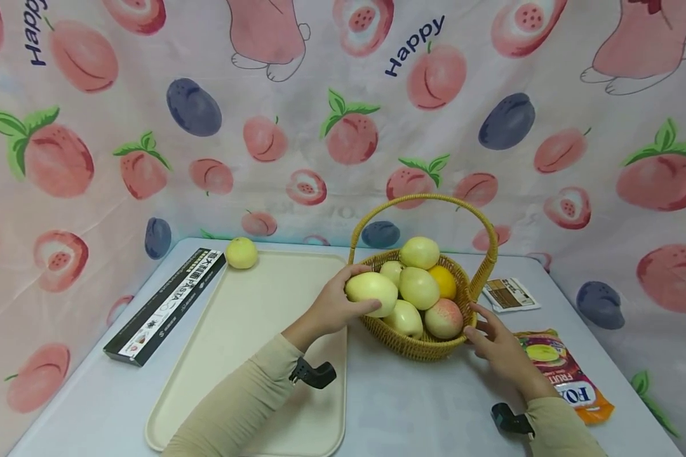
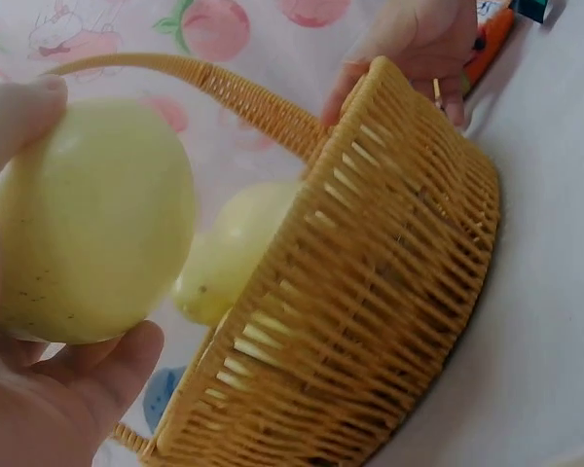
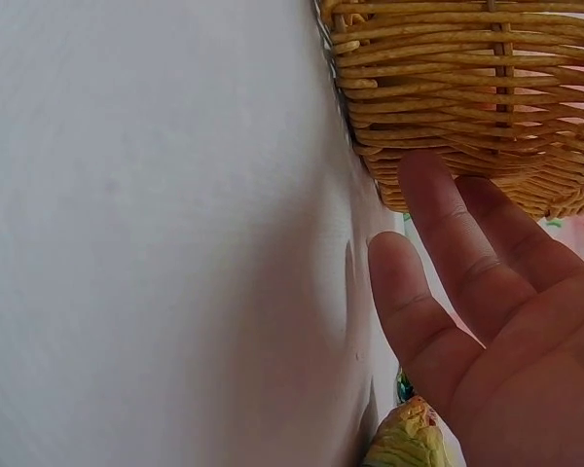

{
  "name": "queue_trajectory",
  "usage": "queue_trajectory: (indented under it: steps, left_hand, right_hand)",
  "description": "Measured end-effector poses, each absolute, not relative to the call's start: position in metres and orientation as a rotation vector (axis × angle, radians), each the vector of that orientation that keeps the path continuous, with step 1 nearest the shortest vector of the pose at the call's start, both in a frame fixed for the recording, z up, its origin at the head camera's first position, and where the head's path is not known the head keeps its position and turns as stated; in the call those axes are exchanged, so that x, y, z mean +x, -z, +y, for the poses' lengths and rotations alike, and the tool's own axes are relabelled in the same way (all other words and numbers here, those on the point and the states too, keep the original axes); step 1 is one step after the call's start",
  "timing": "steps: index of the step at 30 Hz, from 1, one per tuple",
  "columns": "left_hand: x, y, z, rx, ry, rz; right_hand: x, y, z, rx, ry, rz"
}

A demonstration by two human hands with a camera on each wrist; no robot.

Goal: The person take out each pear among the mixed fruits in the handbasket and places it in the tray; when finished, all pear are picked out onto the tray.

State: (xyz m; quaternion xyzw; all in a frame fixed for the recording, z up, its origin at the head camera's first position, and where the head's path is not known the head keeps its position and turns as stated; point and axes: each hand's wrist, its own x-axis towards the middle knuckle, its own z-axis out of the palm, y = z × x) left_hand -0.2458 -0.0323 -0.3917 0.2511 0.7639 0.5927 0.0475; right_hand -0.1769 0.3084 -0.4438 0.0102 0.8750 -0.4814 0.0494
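Observation:
My left hand grips a pale yellow-green pear between thumb and fingers, over the basket's left rim. In the left wrist view the pear fills the grasp, with small brown specks low on its skin. The wicker basket stands upright, its tall arched handle up. It holds several similar pale fruits, an orange and a red-blushed peach. At its right side my right hand holds the rim, and in the right wrist view extended fingers lie against the outer weave.
A cream tray lies left of the basket, with one pale yellow fruit at its far left corner. Beside it lies a long black pasta box. A small white-and-brown packet and a red-orange fruit candy bag lie on the right.

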Motion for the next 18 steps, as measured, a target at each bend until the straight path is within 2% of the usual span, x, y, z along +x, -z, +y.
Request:
queue_trajectory:
  steps: [18]
  left_hand:
    - [-0.260,0.389,-0.074,0.690,-1.856,2.433]
  right_hand:
    - [-0.179,0.446,0.310,0.023,1.466,2.672]
